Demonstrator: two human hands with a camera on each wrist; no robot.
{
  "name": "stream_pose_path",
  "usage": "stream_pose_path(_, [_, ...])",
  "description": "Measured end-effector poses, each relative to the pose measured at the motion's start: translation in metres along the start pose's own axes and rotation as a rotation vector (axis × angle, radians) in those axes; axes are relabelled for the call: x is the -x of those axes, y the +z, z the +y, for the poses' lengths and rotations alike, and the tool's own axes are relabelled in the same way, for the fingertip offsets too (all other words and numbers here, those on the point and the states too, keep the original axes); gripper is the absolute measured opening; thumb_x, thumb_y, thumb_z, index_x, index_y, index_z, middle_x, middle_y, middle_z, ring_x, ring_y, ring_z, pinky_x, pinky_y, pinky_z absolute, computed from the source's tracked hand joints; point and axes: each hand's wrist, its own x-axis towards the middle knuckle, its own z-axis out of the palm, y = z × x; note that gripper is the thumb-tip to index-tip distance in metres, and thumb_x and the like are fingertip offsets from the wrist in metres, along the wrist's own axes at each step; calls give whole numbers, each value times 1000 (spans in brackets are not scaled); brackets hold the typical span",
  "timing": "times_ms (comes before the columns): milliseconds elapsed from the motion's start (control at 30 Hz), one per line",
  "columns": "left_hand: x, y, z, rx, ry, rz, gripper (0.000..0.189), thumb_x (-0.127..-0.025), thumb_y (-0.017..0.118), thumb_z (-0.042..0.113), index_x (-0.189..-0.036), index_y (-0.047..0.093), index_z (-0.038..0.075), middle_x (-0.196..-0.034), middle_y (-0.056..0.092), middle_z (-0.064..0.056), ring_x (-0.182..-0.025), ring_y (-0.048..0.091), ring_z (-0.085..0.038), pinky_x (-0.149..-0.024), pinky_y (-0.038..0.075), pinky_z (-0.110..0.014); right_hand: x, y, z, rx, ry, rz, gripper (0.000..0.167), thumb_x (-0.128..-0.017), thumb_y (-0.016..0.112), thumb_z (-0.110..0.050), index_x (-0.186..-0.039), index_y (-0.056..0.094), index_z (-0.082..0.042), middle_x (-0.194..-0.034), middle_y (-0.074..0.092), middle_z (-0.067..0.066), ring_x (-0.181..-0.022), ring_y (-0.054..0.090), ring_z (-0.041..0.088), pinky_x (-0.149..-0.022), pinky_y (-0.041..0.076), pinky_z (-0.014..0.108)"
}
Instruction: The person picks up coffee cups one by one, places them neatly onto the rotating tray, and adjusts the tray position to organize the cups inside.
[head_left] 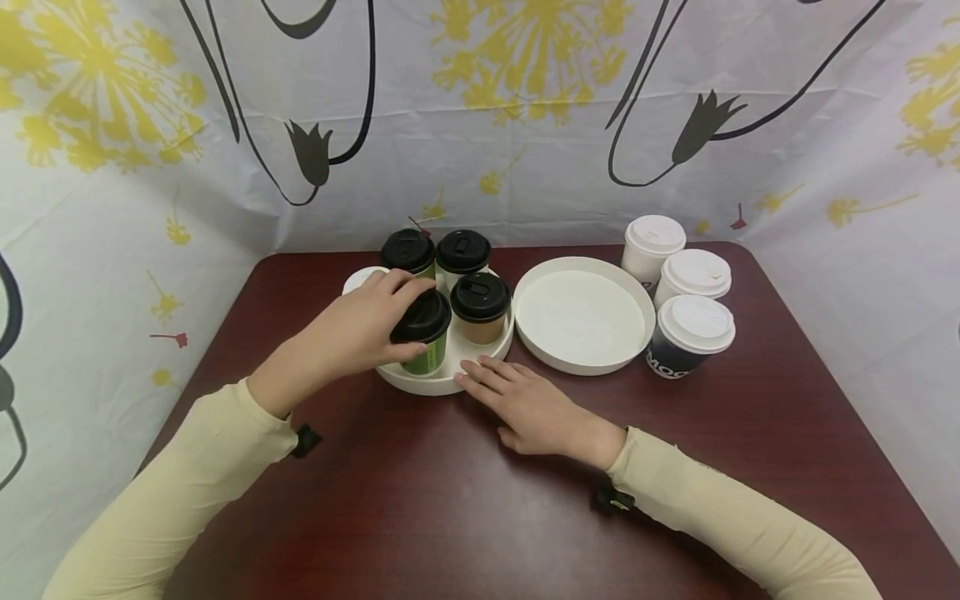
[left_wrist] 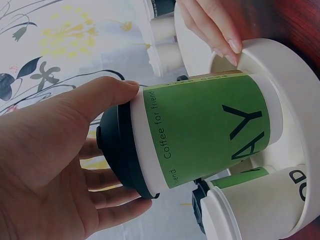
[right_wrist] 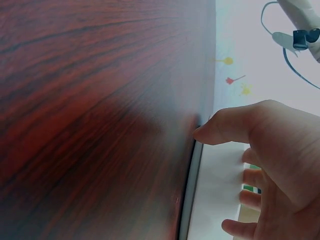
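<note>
My left hand [head_left: 363, 321] grips a green paper coffee cup [left_wrist: 205, 127] around its black lid, thumb on one side and fingers on the other. The cup stands upright at the front of a round white tray [head_left: 431, 387]. Black-lidded cups share that tray: a brown one [head_left: 480, 331] to the right and two others behind. A white-lidded cup [head_left: 363, 277] is partly hidden behind the left hand. With fingers extended, my right hand [head_left: 536, 408] touches the tray's front right rim. Its thumb is held apart from the fingers in the right wrist view.
Right beside the loaded tray is a second round white tray [head_left: 585, 312], holding nothing. Along its right side stand white-lidded cups, including a dark one [head_left: 675, 357] in front. A patterned curtain [head_left: 480, 167] rises behind the dark red wooden table [head_left: 480, 517].
</note>
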Motion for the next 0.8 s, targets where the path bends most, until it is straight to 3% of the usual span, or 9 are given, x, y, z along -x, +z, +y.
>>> stream_pose_path(800, [-1,26,-10,-1,-9,-30,79,-82,78,39,-146,44,9,-137,52,-17,-119,54,-37,-92,53,-49,0,-1,-1,4,4,-2,92,-80,73,-23,-158,25,-18,-164,28,4,-152,29,26,-116,37,45])
